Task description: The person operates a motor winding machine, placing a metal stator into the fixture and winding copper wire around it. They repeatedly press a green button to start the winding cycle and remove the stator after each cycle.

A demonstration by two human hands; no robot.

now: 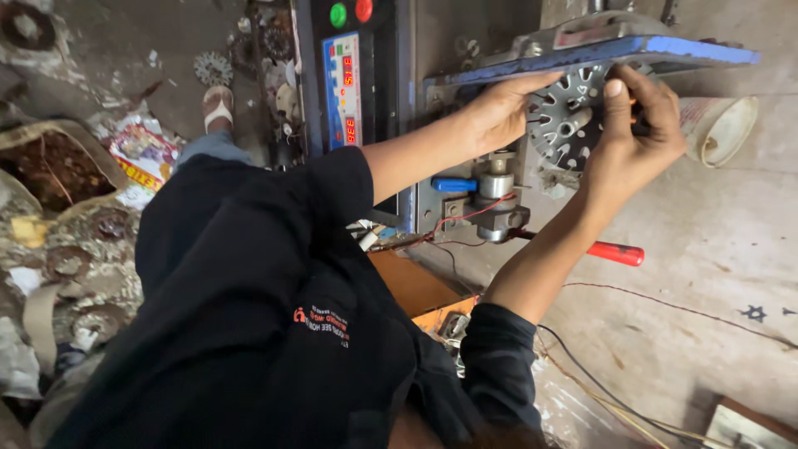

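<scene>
Black sleeves: two arms in a black shirt fill the lower middle of the frame and reach up toward the top right.
Wheel: one round grey metal disc with slots cut around its rim sits in the upper right of the frame, just under a flat blue metal arm of the machine. It faces us flat, and its middle pin points out at us.
Left hand: the left hand lies on the left edge of the disc, fingers stretched along the top. It is flat, not closed.
Right hand: the right hand is on the right edge, fingers bent and pinching something small and orange at the rim. I cannot tell what it is.
Which way: the disc sits between the two hands, both touching it, neither one nearer.
Box: one dark control box with a blue panel of red lit numbers stands at top middle, with one green button and one red button.
Handles: one red handle and one blue handle lie below the disc.
Cup: one white plastic cup lies on its side at the right.
Wire: one thin reddish wire runs across the grey floor.
</scene>
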